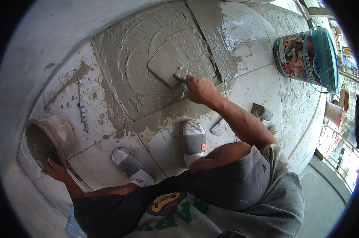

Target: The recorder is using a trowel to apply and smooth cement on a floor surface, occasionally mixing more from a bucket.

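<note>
My right hand point(203, 90) is closed round the handle of a trowel point(163, 68). Its broad blade, coated in grey, lies against a layer of wet mortar point(128, 47) spread over a floor tile in curved ridges. My left hand point(56, 170) grips the rim of a tilted, mortar-smeared bucket point(62, 129). The bucket's mouth faces left, and its dark inside is only partly visible. Between bucket and mortar lies a splattered, thin stick-like tool point(83, 105).
A teal lidded pail point(326, 59) stands at the upper right. By my right forearm are a mortar-crusted tool point(262, 112) and a small flat blade point(218, 127). My slippered feet point(193, 139) rest on splashed tiles. A curved wall point(29, 51) borders the left.
</note>
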